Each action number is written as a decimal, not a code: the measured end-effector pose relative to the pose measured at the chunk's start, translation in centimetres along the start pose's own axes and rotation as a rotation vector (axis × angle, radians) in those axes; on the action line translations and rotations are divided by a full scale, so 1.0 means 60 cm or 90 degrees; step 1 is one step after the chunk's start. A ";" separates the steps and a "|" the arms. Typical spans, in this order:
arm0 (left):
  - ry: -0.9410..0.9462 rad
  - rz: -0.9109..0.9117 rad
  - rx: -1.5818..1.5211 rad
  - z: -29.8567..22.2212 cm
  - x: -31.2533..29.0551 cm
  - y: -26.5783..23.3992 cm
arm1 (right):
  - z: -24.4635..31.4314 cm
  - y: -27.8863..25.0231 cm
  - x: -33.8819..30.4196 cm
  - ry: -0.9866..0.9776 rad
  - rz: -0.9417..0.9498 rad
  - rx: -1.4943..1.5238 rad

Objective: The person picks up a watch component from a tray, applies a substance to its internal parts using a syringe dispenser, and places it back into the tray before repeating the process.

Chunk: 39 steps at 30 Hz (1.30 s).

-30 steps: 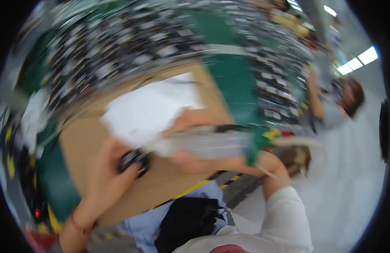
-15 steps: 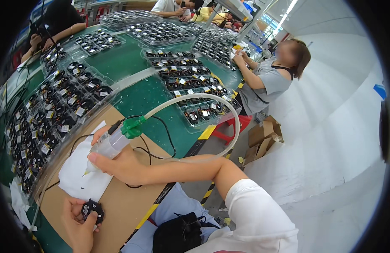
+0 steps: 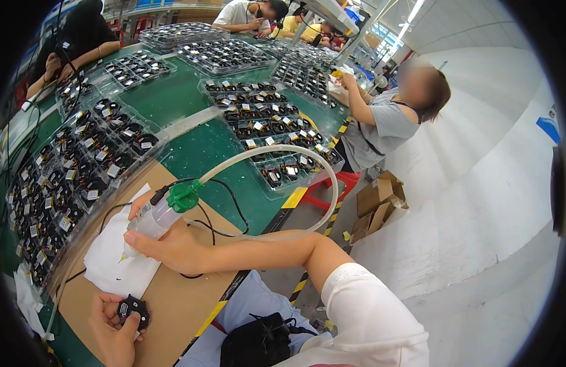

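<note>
My right hand is wrapped round a clear dispensing syringe with a green cap. Its fine tip points down over a white paper sheet and touches nothing I can see. A pale air hose curves away from the cap. Nearer to me, my left hand grips a small black round electronic part between thumb and fingers, just below the paper. The syringe tip and this part are apart.
Brown cardboard covers the near bench. A clear tray of similar black parts stands on the left, another tray ahead. A black cable loops beside the syringe. Co-workers sit around the green bench; one in grey is at the right.
The view has shifted slightly. Both hands keep their holds, and the syringe and the black part stay nearly where they were. The co-worker at the right has raised their hands a little.
</note>
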<state>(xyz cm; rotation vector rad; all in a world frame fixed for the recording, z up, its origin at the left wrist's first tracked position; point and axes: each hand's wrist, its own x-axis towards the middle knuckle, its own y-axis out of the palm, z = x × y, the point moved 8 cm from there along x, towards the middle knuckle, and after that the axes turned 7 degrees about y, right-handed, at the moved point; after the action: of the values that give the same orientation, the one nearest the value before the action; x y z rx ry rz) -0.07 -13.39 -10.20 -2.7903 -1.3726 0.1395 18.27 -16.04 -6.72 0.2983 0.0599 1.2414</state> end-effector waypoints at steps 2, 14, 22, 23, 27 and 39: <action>0.007 -0.002 0.006 -0.001 0.000 -0.001 | -0.001 0.001 0.001 -0.003 -0.004 -0.010; 0.001 0.007 0.001 0.007 0.000 -0.002 | 0.005 0.000 -0.001 -0.052 -0.008 -0.040; -0.002 -0.001 -0.001 0.003 -0.001 -0.003 | 0.004 0.002 0.000 -0.039 0.004 -0.044; -0.004 0.002 -0.004 0.004 -0.001 -0.003 | 0.007 0.002 0.000 -0.064 0.003 -0.055; -0.006 0.001 -0.008 0.004 0.000 -0.005 | 0.009 0.005 0.001 -0.085 0.004 -0.044; -0.024 0.007 0.005 0.003 -0.006 0.002 | 0.010 0.003 -0.005 -0.062 0.011 -0.055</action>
<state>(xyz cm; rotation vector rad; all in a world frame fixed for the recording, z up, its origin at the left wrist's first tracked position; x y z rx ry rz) -0.19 -13.73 -10.34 -2.8039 -1.3621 0.1991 18.11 -16.41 -6.14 0.2841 -0.0810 1.2410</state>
